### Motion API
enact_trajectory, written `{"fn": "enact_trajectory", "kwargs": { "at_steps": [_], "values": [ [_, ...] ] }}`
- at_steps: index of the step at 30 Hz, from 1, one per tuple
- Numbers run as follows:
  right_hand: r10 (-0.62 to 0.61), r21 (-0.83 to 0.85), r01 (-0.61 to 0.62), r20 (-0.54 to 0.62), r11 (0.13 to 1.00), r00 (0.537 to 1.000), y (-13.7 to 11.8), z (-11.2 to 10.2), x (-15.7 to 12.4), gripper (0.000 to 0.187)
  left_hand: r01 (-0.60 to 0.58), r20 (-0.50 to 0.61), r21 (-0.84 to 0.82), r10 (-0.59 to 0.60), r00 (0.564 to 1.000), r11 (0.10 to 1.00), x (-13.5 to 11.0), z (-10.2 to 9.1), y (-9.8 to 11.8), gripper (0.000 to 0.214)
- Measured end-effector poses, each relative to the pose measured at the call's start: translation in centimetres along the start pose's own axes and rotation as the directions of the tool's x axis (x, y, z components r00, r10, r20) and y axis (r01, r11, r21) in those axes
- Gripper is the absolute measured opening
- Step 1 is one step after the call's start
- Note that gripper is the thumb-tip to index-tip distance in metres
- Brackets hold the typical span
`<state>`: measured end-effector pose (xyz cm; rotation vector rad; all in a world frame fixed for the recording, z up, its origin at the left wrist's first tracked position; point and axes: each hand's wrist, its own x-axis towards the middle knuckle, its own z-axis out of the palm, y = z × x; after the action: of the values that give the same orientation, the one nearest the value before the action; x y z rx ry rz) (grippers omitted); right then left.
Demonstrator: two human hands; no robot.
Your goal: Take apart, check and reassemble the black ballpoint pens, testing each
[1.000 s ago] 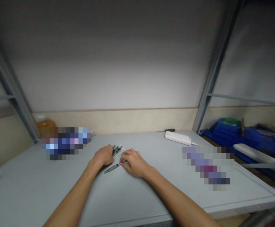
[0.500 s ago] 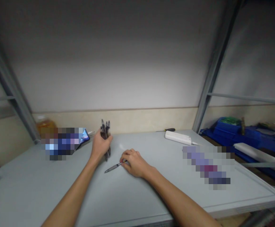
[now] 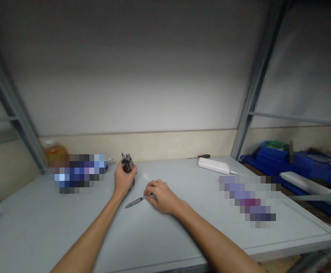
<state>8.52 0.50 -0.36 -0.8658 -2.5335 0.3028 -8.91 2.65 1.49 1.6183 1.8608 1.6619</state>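
My left hand is closed round a bundle of dark pens, which stands upright on the grey table. My right hand rests on the table a little to the right, fingers curled over the end of a single silver and black pen that lies flat, its tip pointing to the lower left.
A white power strip and a small screwdriver lie at the back right. An amber bottle stands at the back left. Blue bins fill the neighbouring shelf on the right. Grey metal uprights frame the table.
My left hand lifted the bundle of pens from lying on the table and stood it upright, then lowered it slightly. My right hand and the single pen stayed put.
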Motion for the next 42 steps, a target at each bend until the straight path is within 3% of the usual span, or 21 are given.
{"fn": "enact_trajectory", "kwargs": {
  "at_steps": [5,9,13,16,23,33,42],
  "values": [
    [0.0,0.003,0.0,0.005,1.0,1.0,0.1,0.0,0.0,0.012,0.018,0.052,0.152,-0.026,0.998,0.988,-0.2,0.2,-0.2,0.032],
    [-0.003,0.016,0.003,0.004,1.0,1.0,0.1,0.0,0.0,0.012,-0.005,0.112,0.434,-0.049,0.992,0.901,0.3,-0.9,0.4,0.027],
    [-0.002,0.023,0.002,0.002,1.0,1.0,0.1,-0.1,0.0,0.012,-0.06,0.334,0.697,-0.249,0.909,0.715,0.7,-2.3,0.4,0.026],
    [-0.005,0.028,0.005,-0.004,1.0,1.0,0.2,-0.1,0.0,0.012,-0.103,0.399,0.785,-0.371,0.839,0.611,0.9,-3.1,0.0,0.031],
    [-0.004,0.041,0.004,0.002,0.999,1.0,0.2,-0.2,0.0,0.013,-0.156,0.5,0.791,-0.479,0.722,0.592,2.1,-5.4,-1.1,0.042],
    [-0.017,0.042,0.017,-0.002,0.999,1.0,0.6,0.0,0.0,0.013,-0.209,0.538,0.806,-0.537,0.65,0.554,2.3,-6.4,0.0,0.056],
    [-0.021,0.04,0.021,-0.01,0.999,1.0,0.6,0.1,0.0,0.014,-0.298,0.613,0.762,-0.493,0.617,0.575,1.9,-7.3,0.6,0.1]
  ]
}}
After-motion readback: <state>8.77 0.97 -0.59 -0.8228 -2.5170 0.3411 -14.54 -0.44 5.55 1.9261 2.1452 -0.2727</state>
